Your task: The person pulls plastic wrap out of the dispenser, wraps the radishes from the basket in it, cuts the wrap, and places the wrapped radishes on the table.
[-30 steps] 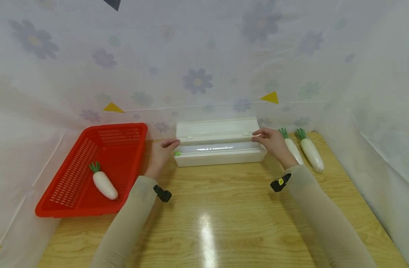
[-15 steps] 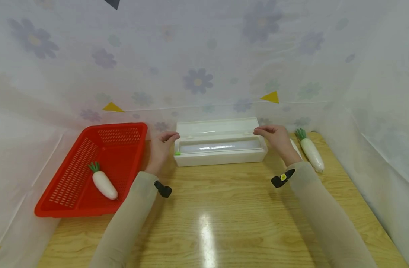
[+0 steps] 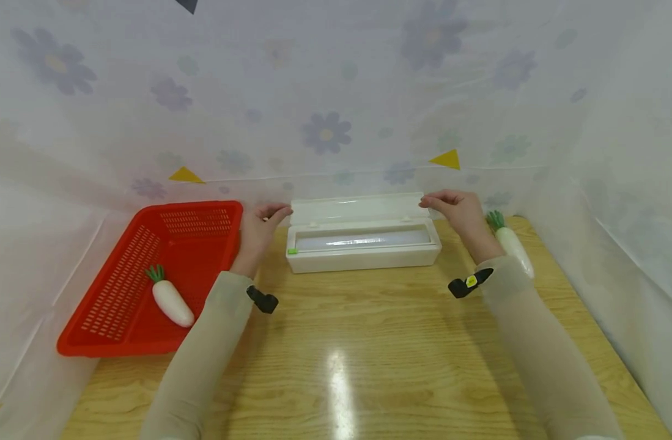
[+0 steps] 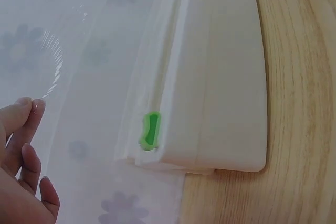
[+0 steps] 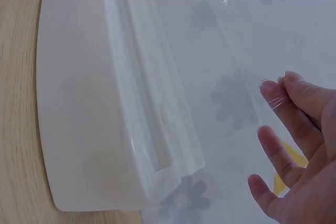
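A white cling film box (image 3: 363, 261) lies lengthwise near the back wall with its lid (image 3: 360, 211) up and a film roll (image 3: 363, 239) inside. A clear sheet of cling film (image 4: 56, 69) stretches between the hands above it. The left hand (image 3: 254, 235) pinches one corner of the sheet between thumb and forefinger. At the other corner, the right hand (image 5: 304, 145) pinches it likewise, its other fingers loosely bent. On the box's left end sits a green slide cutter (image 4: 151, 129). Most of the film is too transparent to trace in the head view.
At the left stands a red perforated basket (image 3: 68, 342) with a white radish (image 3: 172, 302) in it. Another white radish (image 3: 514, 249) lies behind the right forearm. The wooden table (image 3: 336, 342) meets a flowered white curtain (image 3: 324, 73) at the back.
Both hands have risen from the box opening toward the back wall, drawing the film up. The lid has stayed up. One of the two right-hand radishes is now hidden by the right hand.
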A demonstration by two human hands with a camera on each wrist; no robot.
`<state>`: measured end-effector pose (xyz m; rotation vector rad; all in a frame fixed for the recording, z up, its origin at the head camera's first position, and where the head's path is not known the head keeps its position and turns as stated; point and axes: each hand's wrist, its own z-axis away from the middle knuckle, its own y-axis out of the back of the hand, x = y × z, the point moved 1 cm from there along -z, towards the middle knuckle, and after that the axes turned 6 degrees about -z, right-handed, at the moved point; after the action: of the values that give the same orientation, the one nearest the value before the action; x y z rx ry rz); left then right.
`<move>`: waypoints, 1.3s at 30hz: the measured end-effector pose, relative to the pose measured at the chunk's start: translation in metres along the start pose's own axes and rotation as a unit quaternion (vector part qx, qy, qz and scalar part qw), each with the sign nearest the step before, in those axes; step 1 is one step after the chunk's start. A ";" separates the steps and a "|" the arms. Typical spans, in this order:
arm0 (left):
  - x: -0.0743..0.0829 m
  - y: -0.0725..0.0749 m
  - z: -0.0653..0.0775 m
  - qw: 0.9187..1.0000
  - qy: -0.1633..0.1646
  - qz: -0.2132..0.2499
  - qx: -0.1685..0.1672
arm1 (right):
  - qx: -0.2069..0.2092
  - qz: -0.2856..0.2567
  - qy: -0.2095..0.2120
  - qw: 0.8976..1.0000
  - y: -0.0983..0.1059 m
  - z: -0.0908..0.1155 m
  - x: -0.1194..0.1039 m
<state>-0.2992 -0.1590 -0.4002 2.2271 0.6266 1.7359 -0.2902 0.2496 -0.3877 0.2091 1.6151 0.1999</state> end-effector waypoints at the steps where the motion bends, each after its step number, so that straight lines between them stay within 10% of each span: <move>1: 0.002 0.001 0.000 1.000 0.001 -0.006 -0.001 | -0.001 0.001 0.000 1.000 0.001 0.000 -0.002; 39: 0.079 0.036 -0.008 0.996 -0.077 0.040 0.039 | 0.041 -0.062 0.095 0.993 0.022 0.011 -0.075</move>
<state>-0.2845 -0.1532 -0.3144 2.4417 0.5862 1.5819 -0.2751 0.2514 -0.3106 0.1551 1.8214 0.0593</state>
